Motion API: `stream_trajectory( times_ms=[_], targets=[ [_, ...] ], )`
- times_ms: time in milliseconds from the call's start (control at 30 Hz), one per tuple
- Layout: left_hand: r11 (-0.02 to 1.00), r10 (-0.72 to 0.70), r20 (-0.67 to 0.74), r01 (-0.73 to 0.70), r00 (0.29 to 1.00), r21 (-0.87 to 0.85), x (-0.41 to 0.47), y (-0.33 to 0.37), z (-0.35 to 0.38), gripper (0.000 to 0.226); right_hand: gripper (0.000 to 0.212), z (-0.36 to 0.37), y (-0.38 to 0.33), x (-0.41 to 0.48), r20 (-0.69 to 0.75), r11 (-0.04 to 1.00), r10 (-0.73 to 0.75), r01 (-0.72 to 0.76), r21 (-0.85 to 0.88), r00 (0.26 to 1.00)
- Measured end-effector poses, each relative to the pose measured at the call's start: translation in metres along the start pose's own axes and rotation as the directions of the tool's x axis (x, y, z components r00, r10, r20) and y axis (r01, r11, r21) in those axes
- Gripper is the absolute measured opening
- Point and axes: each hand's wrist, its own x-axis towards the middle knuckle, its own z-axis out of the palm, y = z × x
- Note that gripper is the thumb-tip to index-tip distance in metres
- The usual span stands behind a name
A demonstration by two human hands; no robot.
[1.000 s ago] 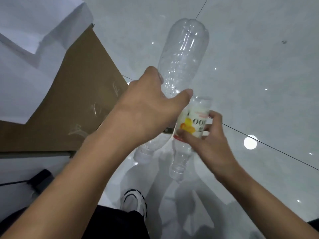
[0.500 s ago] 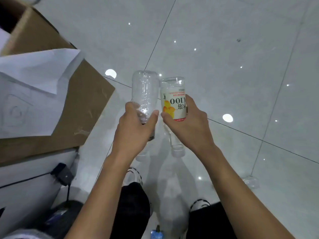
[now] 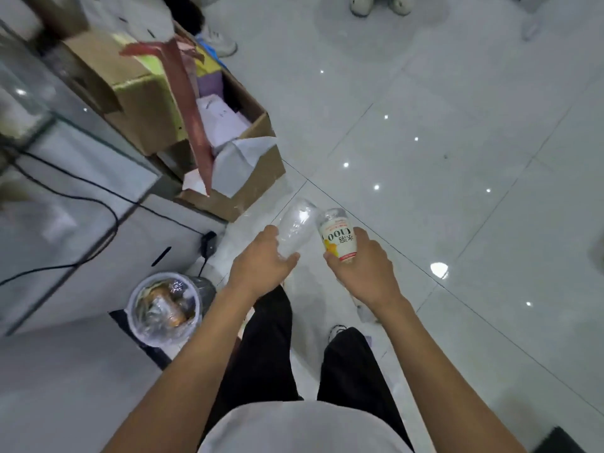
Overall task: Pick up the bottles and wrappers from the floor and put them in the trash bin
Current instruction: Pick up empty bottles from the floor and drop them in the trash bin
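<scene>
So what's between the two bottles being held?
Nothing, in the head view: the clear bottle and the labelled C100 bottle sit close side by side.

Open room ahead and right of the right hand (image 3: 362, 273), over glossy white floor tiles (image 3: 457, 152). Just ahead-left of the left hand (image 3: 261, 266), blocked by an open brown cardboard box (image 3: 261, 181), and further left by a pale grey cabinet (image 3: 98, 273). Below-left of that hand, open way down to the round, clear-bag-lined trash bin (image 3: 131, 308).
</scene>
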Motion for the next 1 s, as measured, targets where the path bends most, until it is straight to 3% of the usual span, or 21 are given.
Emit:
stream_trajectory(
  times_ms=[133,333,600,800,1000],
  targets=[
    [0.967,0.043,-0.178,0.004,0.983,0.256,-0.093,-0.007,-0.028,0.058,0.063,-0.014,-0.006,-0.055,0.027,0.985,-0.155,0.157,-0.075,0.987],
    [0.981,-0.144,-0.348,0.18,0.926,0.073,-0.229,-0.047,-0.029,0.05,0.073,-0.011,-0.034,-0.13,0.198,0.899,-0.355,0.392,-0.196,0.914],
    [0.935,-0.331,-0.57,0.343,0.752,-0.091,-0.346,-0.115,-0.03,0.052,0.072,0.037,-0.109,-0.209,0.384,0.665,-0.58,0.69,-0.287,0.718],
    [0.873,-0.468,-0.617,0.44,0.633,-0.21,-0.406,-0.189,-0.024,0.046,0.066,0.106,-0.158,-0.249,0.489,0.501,-0.657,0.817,-0.285,0.574],
    [0.845,-0.529,-0.633,0.418,0.565,-0.334,-0.438,-0.278,-0.049,0.054,0.069,0.18,-0.211,-0.281,0.522,0.418,-0.656,0.838,-0.351,0.546]
  ],
)
